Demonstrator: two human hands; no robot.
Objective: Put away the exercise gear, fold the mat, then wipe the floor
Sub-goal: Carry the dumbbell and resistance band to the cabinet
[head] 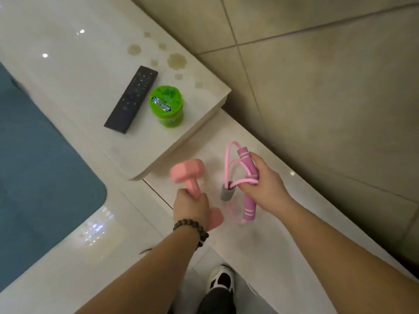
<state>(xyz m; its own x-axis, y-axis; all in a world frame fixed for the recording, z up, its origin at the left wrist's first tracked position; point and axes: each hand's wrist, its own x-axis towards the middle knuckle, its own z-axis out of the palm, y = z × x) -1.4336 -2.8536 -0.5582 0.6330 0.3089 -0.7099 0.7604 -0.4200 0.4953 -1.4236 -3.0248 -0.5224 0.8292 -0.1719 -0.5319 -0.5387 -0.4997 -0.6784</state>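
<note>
step: stow gear | left hand [190,206] grips pink rubber dumbbell [189,177] by its bar, heads either side of fist | right hand [264,185] holds pink foam-handled skipping rope [248,177], loops dangling left | we'd lower both flat onto pale glossy lower ledge [260,241] beneath, then let go

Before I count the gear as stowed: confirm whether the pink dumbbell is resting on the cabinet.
No, the left hand grips the pink dumbbell by its bar.
</note>
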